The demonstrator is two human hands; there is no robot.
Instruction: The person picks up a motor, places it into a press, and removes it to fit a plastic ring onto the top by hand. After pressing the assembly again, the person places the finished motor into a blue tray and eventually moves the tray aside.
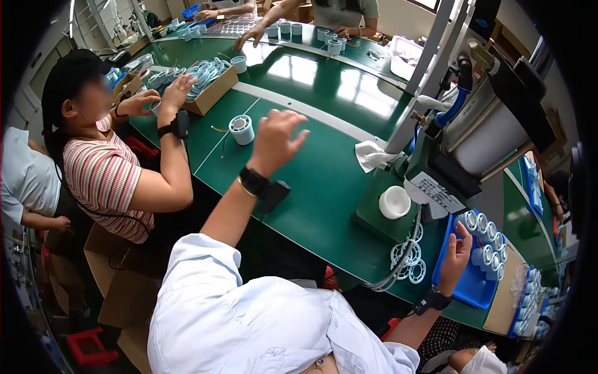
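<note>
My left hand (277, 142) hovers over the green table with fingers apart and nothing in it. Just to its left stands a pale blue and white cylindrical part (241, 129), thin wires trailing from its side. My right hand (455, 257) is at the blue tray (468, 288) on the right, its fingers spread and holding nothing that I can see. Several similar cylindrical parts (490, 240) fill the tray's far side, close to those fingers. Between my hands is a press machine (483, 137) with a round white fixture (395, 202) on its base.
Flat pale blue rings (408, 262) and cables lie beside the press base. A white cloth (372, 156) hangs by its post. At left, a co-worker (118, 156) handles a part beside a cardboard box (212, 87) of blue rings. Other people work across the table.
</note>
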